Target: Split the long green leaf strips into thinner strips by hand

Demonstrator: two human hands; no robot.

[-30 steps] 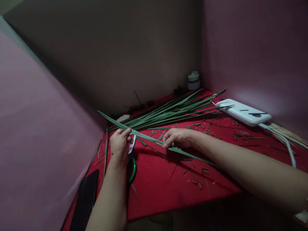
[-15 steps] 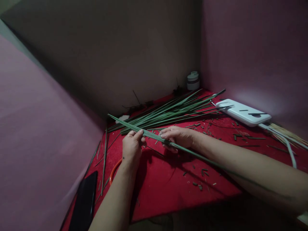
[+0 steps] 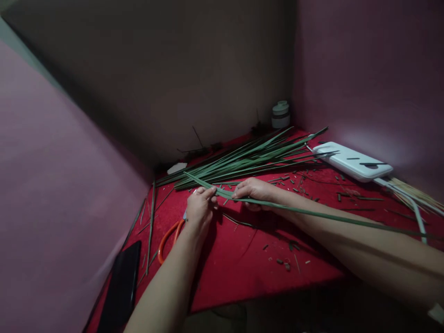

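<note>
A long green leaf strip (image 3: 312, 212) runs from above the table's middle out over my right forearm. My left hand (image 3: 201, 204) pinches it near its tip, thumb on top. Just to the right, my right hand (image 3: 252, 193) grips the same strip between thumb and fingers. Behind both hands a pile of long green leaf strips (image 3: 243, 159) lies across the red cloth (image 3: 229, 268). Orange-handled scissors (image 3: 163, 243) lie beside my left wrist, their blades mostly hidden by the hand. One thin strip (image 3: 236, 221) rests on the cloth below my hands.
At the right a white box-like device (image 3: 352, 162) with a white cable (image 3: 418, 212) bears a few dark bits. Pale thin sticks (image 3: 425, 196) lie beside it. A white-lidded jar (image 3: 280, 114) stands in the back corner. A black phone (image 3: 120, 286) lies front left. Cut scraps (image 3: 286, 266) dot the cloth.
My left hand has shifted right, closer to my right hand, and the strip's tip moved right and down. The strip's long end has swung up over my right forearm. More of the scissors shows.
</note>
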